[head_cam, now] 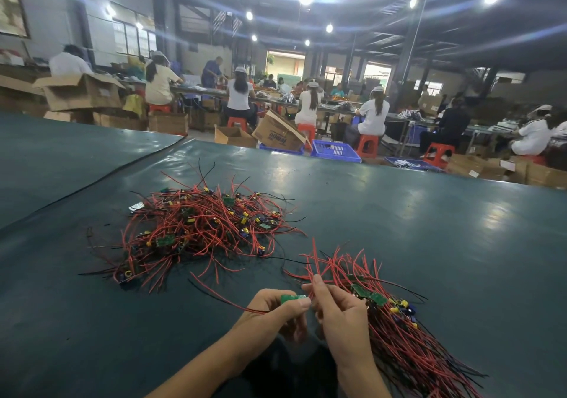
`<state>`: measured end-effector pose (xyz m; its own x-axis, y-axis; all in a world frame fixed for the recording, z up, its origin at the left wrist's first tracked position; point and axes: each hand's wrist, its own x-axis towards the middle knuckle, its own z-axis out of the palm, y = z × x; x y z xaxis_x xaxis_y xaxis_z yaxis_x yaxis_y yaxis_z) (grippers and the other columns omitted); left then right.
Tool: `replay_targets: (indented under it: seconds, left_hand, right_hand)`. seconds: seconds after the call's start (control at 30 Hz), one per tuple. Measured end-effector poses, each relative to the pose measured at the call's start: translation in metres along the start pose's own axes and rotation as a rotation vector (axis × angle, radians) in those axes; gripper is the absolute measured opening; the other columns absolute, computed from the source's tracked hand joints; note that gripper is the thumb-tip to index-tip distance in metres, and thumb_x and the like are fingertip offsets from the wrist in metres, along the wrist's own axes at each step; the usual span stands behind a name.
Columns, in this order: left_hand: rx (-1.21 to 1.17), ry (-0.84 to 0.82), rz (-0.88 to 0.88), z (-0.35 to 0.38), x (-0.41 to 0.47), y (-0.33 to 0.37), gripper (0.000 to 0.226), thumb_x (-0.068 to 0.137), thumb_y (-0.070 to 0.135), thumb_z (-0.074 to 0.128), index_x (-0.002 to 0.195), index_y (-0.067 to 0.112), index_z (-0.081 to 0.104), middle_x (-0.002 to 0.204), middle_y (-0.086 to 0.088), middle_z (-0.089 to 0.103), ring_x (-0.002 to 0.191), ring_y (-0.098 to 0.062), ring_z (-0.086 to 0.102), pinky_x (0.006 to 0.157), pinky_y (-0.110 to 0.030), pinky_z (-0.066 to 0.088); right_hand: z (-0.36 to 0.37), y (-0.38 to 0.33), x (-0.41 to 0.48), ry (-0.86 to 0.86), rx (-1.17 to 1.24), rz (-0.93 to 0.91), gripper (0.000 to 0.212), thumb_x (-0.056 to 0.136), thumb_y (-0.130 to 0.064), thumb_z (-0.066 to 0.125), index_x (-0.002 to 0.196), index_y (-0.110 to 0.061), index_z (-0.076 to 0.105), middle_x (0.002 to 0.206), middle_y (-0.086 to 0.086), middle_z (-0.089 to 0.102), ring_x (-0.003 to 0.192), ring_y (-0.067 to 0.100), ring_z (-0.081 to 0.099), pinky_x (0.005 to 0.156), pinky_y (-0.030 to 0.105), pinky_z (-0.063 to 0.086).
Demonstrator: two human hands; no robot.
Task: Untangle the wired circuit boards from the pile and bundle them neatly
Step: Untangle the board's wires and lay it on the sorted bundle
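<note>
A tangled pile (199,228) of small green circuit boards with red and black wires lies on the dark green table (399,228), left of centre. At the near right lies a straightened bundle (399,330) of boards, its wires running side by side. My left hand (273,311) pinches one small green circuit board (293,298) between thumb and fingers; its red and black wires trail off to the left. My right hand (337,311) pinches red wires just right of that board, in front of the bundle.
A dark seam (101,176) crosses the table cover at the left. Beyond the far edge stand cardboard boxes (276,135), blue crates (336,150) and red stools (366,146), with several seated workers at benches.
</note>
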<state>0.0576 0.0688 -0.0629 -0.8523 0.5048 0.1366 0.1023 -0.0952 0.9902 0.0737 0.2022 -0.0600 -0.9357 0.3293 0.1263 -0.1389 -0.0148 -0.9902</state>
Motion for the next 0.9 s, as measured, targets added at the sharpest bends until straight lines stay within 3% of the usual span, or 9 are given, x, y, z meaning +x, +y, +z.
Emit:
replay_targets:
  seconds: [0.07,0.17,0.23,0.3,0.53,0.73,0.9]
  left_hand:
    - [0.013,-0.002,-0.012,0.0000,0.0002,-0.0005,0.035,0.080,0.049,0.064,0.062,0.019,0.067,0.064,-0.004,0.063,0.061,-0.016,0.059,0.065,-0.023,0.047]
    - [0.022,-0.006,-0.029,0.0002,-0.0002,-0.0003,0.037,0.083,0.049,0.060,0.062,0.019,0.066,0.064,-0.002,0.064,0.059,-0.013,0.058,0.062,-0.021,0.046]
    - [0.014,0.003,-0.041,0.0004,-0.0003,0.0003,0.037,0.083,0.048,0.059,0.062,0.020,0.065,0.064,-0.003,0.064,0.059,-0.013,0.057,0.061,-0.021,0.046]
    - [0.016,0.008,-0.051,0.0006,-0.0003,0.0010,0.036,0.083,0.048,0.059,0.062,0.019,0.065,0.064,-0.004,0.065,0.059,-0.014,0.057,0.061,-0.022,0.046]
    - [0.054,-0.002,-0.057,0.0018,0.0002,0.0031,0.036,0.089,0.044,0.061,0.063,0.020,0.068,0.064,-0.001,0.065,0.060,-0.012,0.058,0.063,-0.022,0.046]
    - [-0.024,0.103,-0.057,0.0019,0.0016,0.0040,0.046,0.092,0.045,0.048,0.079,0.007,0.071,0.067,-0.009,0.067,0.057,-0.015,0.057,0.059,-0.022,0.047]
    - [0.004,0.116,-0.024,-0.0010,0.0037,-0.0006,0.034,0.083,0.046,0.059,0.094,0.018,0.076,0.069,-0.008,0.068,0.062,-0.018,0.060,0.061,-0.027,0.046]
  right_hand:
    - [-0.0012,0.0024,0.0009,0.014,-0.005,0.011,0.032,0.091,-0.023,0.065,0.062,-0.017,0.078,0.075,0.028,0.065,0.069,0.027,0.057,0.072,0.043,0.051]
    - [-0.0046,0.0038,0.0037,0.064,0.042,0.061,0.038,0.091,-0.024,0.066,0.054,-0.015,0.072,0.054,0.018,0.051,0.051,0.018,0.044,0.052,0.030,0.041]
    - [-0.0062,0.0038,0.0051,0.096,0.108,0.102,0.043,0.091,-0.023,0.066,0.049,-0.017,0.068,0.049,0.002,0.045,0.040,0.011,0.034,0.039,0.020,0.029]
    - [-0.0072,0.0036,0.0057,0.102,0.137,0.119,0.044,0.091,-0.022,0.066,0.047,-0.017,0.067,0.047,-0.002,0.046,0.036,0.008,0.033,0.035,0.019,0.029]
    - [-0.0077,0.0015,0.0032,0.050,0.131,0.103,0.039,0.089,-0.023,0.069,0.050,-0.019,0.067,0.046,-0.002,0.041,0.036,0.009,0.030,0.036,0.019,0.027]
    - [-0.0079,0.0043,0.0048,0.135,0.117,0.063,0.032,0.089,-0.023,0.069,0.058,-0.017,0.073,0.049,-0.007,0.056,0.050,0.008,0.047,0.058,0.028,0.040]
    - [-0.0067,0.0036,0.0016,0.107,0.062,0.022,0.025,0.088,-0.025,0.069,0.066,-0.018,0.076,0.050,-0.005,0.056,0.046,0.007,0.045,0.051,0.024,0.038]
